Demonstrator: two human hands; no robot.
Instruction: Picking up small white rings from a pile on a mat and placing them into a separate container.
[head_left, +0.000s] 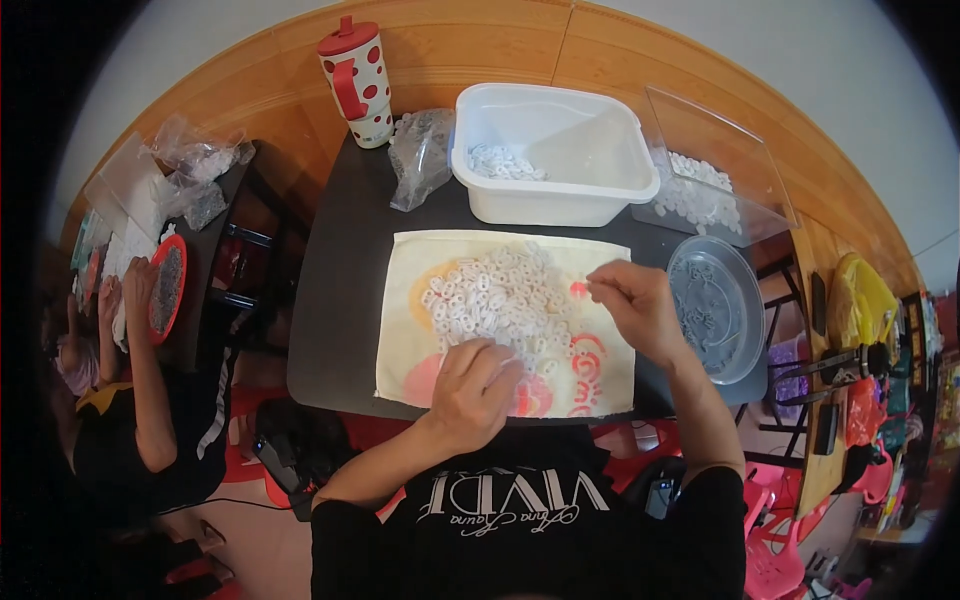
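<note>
A heap of small white plastic pieces with holes [497, 290] is spread over a cream towel [400, 270] with pink and orange prints. My left hand [472, 393] rests at the near edge of the heap, its fingers curled closed; something whitish shows by the fingertips, too small to name. Above the towel's right side, my right hand [638, 308] has thumb and fingers pinched together. What lies in that pinch, if anything, is too small to make out. To its right stands a clear round bowl [752, 345] with small dark parts on its bottom.
Behind the towel is a white tub [560, 205] holding more white pieces. Around it are a clear bin [765, 195] of white discs, a plastic bag [418, 165] and a spotted tumbler [362, 90]. At left, another person's hands [135, 285] work by a red tray [177, 258].
</note>
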